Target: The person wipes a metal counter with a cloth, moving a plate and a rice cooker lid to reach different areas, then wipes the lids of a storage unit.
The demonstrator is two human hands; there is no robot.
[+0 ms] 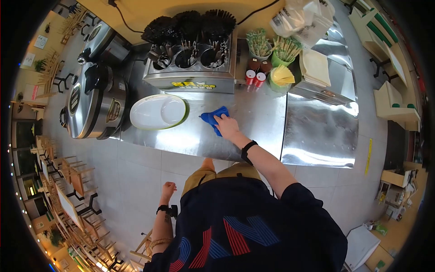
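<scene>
My right hand (227, 127) presses a crumpled blue cloth (215, 119) against the stainless steel counter (199, 140), fingers closed on it. To the left of the cloth lies an oval white dish (146, 112) with a green outer side and a round section within. My left hand (168, 190) hangs low beside my body, away from the counter. Its fingers are curled in, and nothing shows in them.
A metal cutlery holder (190, 84) with chopsticks and black spoons stands behind the dish. Large cookers (97, 102) are at the left. Red-and-white shakers (254, 78), a green cup of wrapped sticks (285, 52) and a napkin stack (315, 68) stand right of the holder.
</scene>
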